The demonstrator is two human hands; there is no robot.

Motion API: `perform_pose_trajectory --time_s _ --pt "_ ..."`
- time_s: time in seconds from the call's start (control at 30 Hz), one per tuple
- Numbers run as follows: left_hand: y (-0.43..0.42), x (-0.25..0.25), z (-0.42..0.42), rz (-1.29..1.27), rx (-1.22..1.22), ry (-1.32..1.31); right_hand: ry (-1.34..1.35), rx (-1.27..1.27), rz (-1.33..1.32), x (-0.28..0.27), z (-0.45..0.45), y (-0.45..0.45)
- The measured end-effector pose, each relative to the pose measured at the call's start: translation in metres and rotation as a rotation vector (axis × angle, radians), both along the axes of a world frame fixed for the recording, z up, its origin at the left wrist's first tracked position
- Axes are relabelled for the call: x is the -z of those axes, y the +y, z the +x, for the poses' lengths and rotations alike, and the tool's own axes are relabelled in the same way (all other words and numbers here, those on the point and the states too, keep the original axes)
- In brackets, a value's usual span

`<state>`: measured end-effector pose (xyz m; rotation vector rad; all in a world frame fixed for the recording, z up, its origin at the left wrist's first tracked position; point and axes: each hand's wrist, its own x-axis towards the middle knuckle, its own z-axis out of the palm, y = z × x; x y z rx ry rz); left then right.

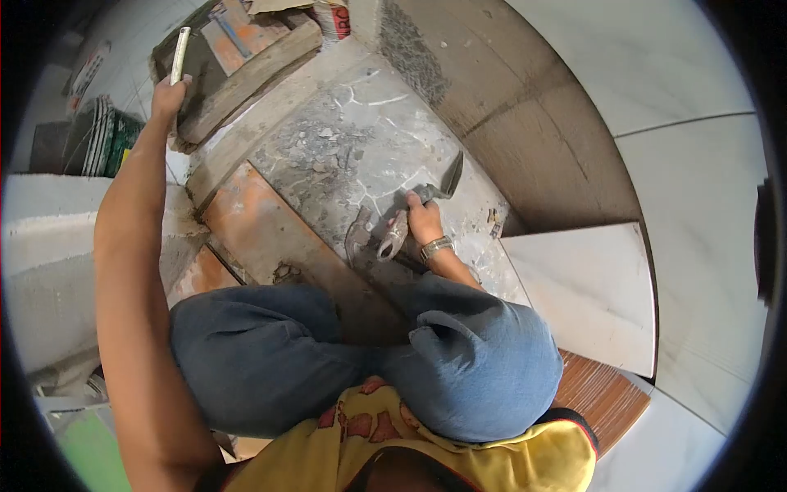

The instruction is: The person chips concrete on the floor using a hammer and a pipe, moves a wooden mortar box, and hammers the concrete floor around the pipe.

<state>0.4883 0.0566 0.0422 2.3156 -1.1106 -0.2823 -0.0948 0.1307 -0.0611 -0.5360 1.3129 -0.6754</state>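
Observation:
At the upper left, my left hand (170, 94) is closed around a pale narrow stick (180, 53) that points upward, beside a wooden-sided mortar box (238, 90). Low over the cracked grey floor, my right hand (424, 221), with a watch on its wrist, is closed on a trowel (451, 176). The trowel's dark blade points up and to the right; its grip is partly hidden by my fingers. Just left of that hand is a worn tan looped piece (393, 238) whose kind I cannot make out.
Orange-stained boards (270, 221) lie before my knees. Loose rubble (320, 152) covers part of the floor. A white tile (586, 287) leans at the right, near a brown wood-grained panel (602, 398). Mortar-coated wall (508, 107) rises at the upper right. A dark container (102, 135) stands left.

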Motion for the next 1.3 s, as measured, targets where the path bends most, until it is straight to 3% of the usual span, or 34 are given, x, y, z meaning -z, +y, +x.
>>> perform_pose_trajectory --time_s 0.03,0.07,0.17,0.2,0.27,0.37,0.47,0.5,0.6,0.7,0.83,1.0,1.17,1.3 --pt "0.005 -0.003 -0.001 -0.032 -0.034 -0.018 0.095 -0.068 -0.163 0.013 0.004 -0.001" --pt "0.007 -0.003 -0.004 -0.006 -0.063 0.001 0.079 -0.207 -0.129 0.023 0.001 -0.004" --pt "0.000 0.000 0.002 0.098 -0.008 -0.071 0.131 -0.567 -0.101 -0.032 0.015 -0.020" --pt "-0.002 -0.010 -0.013 0.121 -0.003 -0.068 0.298 -0.578 -0.341 0.011 0.016 -0.039" --pt "0.000 -0.013 -0.018 0.014 0.068 -0.045 0.511 -0.626 -0.568 0.039 0.024 -0.093" --pt "0.003 -0.021 -0.039 -0.040 0.025 -0.046 0.581 -0.734 -0.444 0.002 0.050 -0.168" --pt "0.005 -0.015 -0.045 -0.005 0.063 -0.006 0.903 -0.910 -0.796 0.006 0.071 -0.178" --pt "0.003 -0.016 -0.048 0.046 0.053 -0.109 0.954 -0.879 -0.997 0.051 0.077 -0.177" --pt "0.006 -0.024 -0.049 0.023 0.053 -0.062 0.732 -1.131 -0.856 0.012 0.095 -0.133" --pt "0.005 -0.024 -0.047 -0.045 -0.008 0.025 0.773 -0.954 -0.918 -0.012 0.117 -0.123" --pt "-0.005 -0.011 -0.062 -0.067 -0.017 0.030 0.791 -0.969 -0.774 -0.007 0.137 -0.171" --pt "-0.027 -0.011 -0.070 0.014 0.131 -0.028 0.725 -1.283 -0.994 -0.019 0.135 -0.135" --pt "-0.021 -0.019 -0.080 0.003 0.014 -0.015 0.865 -0.865 -0.854 -0.033 0.123 -0.155" --pt "-0.023 -0.013 -0.093 0.057 0.086 0.003 0.926 -0.853 -0.871 -0.001 0.106 -0.208"
